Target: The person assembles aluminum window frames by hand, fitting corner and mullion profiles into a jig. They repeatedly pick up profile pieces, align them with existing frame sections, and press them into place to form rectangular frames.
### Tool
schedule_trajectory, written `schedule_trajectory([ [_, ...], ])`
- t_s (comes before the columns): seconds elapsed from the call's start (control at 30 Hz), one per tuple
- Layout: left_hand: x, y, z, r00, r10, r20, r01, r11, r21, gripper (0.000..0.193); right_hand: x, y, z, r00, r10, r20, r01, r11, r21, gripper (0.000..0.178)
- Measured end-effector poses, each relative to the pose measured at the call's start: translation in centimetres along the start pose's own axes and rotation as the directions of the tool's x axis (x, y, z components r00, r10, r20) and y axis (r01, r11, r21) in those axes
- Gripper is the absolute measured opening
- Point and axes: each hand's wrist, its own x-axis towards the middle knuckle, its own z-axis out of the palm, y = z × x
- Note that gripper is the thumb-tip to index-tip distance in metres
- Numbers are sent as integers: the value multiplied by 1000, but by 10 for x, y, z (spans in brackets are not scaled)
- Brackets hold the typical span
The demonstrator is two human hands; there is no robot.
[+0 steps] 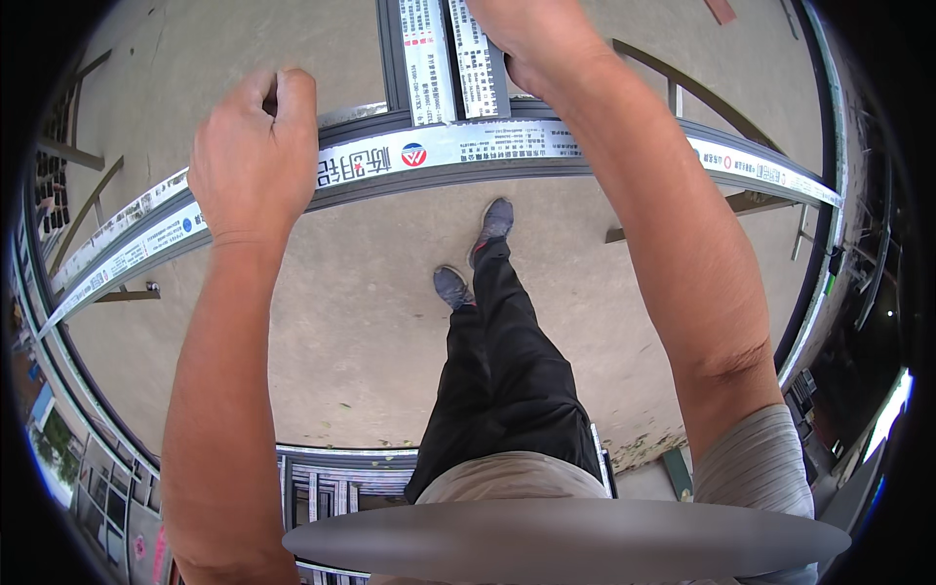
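Observation:
A long dark metal frame rail (487, 146), covered with printed white protective film, crosses in front of me and bends with the lens. From its middle a film-covered double bar (426, 68) runs away to the top edge. My left hand (255, 146) is closed, its knuckles up, over the left part of the rail. Whatever its curled fingers hold, if anything, is hidden. Beside the double bar, my right hand (536, 39) reaches past the rail. The picture's top edge cuts it off, and its fingers do not show.
Brown metal supports (697, 93) stand under the frame at both sides. My dark shoes (495, 219) are on the concrete floor (341, 322). Behind me lies a stack of film-wrapped profiles (331, 492). A reddish piece (720, 11) lies far right. A blurred grey oval covers the bottom.

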Motion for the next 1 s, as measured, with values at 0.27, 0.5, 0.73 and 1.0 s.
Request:
schedule_trajectory([
  [0.27, 0, 1, 1, 1000, 0, 9, 0, 1000, 5, 49, 3, 3, 3, 998, 11, -55, -14, 999, -39, 57],
  [0.5, 0, 1, 0, 999, -4, 37, 3, 1000, 24, 48, 1, 2, 6, 999, -16, -50, 10, 994, -112, 62],
  [0.73, 2, 2, -1, 998, -17, 67, 15, 1000, 22, 49, 1, -8, 2, 998, -12, -66, -5, 968, -253, 62],
  [1.0, 2, 6, -2, 998, 35, 45, -35, 999, -8, 41, -10, -11, 5, 994, 19, -104, -41, 978, -205, 61],
])
